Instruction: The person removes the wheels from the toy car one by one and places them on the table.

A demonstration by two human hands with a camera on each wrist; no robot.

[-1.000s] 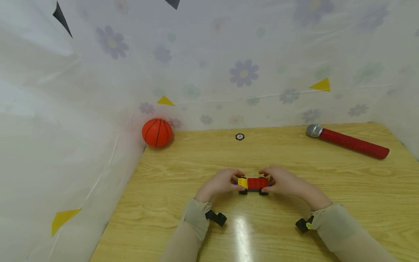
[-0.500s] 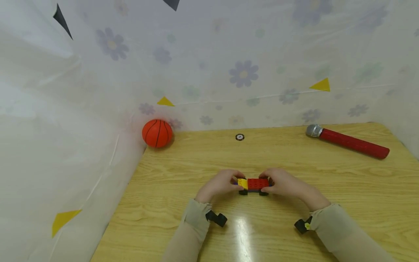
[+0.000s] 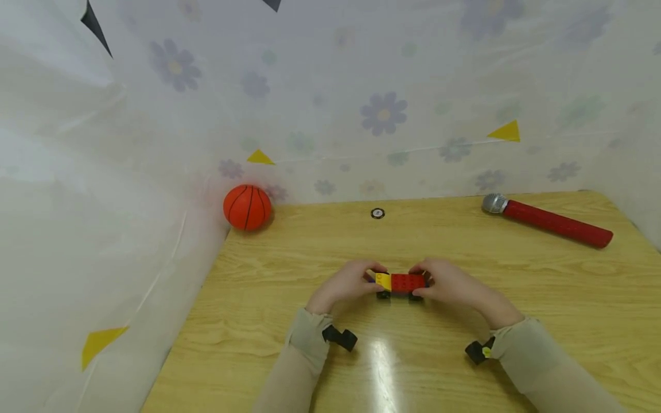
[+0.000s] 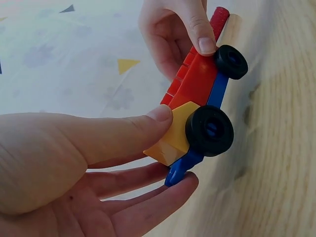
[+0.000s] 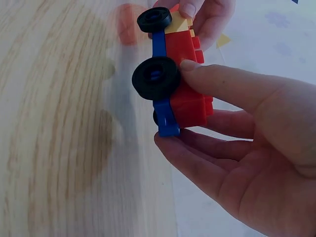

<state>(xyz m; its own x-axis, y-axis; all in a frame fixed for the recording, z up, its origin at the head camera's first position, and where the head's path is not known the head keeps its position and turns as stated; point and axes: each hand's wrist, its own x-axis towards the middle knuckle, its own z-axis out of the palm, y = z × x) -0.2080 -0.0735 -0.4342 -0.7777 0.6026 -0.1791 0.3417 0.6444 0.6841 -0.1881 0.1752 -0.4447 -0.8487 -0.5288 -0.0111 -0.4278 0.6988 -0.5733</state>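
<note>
A toy car (image 3: pixel 406 282) of building bricks is held between both hands, lifted a little over the table. On its blue base (image 4: pixel 217 93) with black wheels (image 4: pixel 196 140) sit a red studded brick (image 5: pixel 181 49) and a sloped yellow brick (image 3: pixel 382 280). My left hand (image 3: pixel 347 282) grips the yellow end, thumb on that brick's side and fingertips under the blue tip. At the other end, my right hand (image 3: pixel 455 285) holds the red brick with its thumb on the side, a fingertip below the base. The far-side fingers are partly hidden.
An orange toy basketball (image 3: pixel 247 207) sits at the table's back left corner. A small round black-and-white disc (image 3: pixel 378 213) lies at the back middle. Toward the back right is a red microphone (image 3: pixel 558 222). Flower-printed sheeting (image 3: pixel 320 103) hangs behind the wooden table (image 3: pixel 289 246).
The right hand's fingers have closed in on the red brick. The toy car has risen slightly with both hands. The other things stay where they were.
</note>
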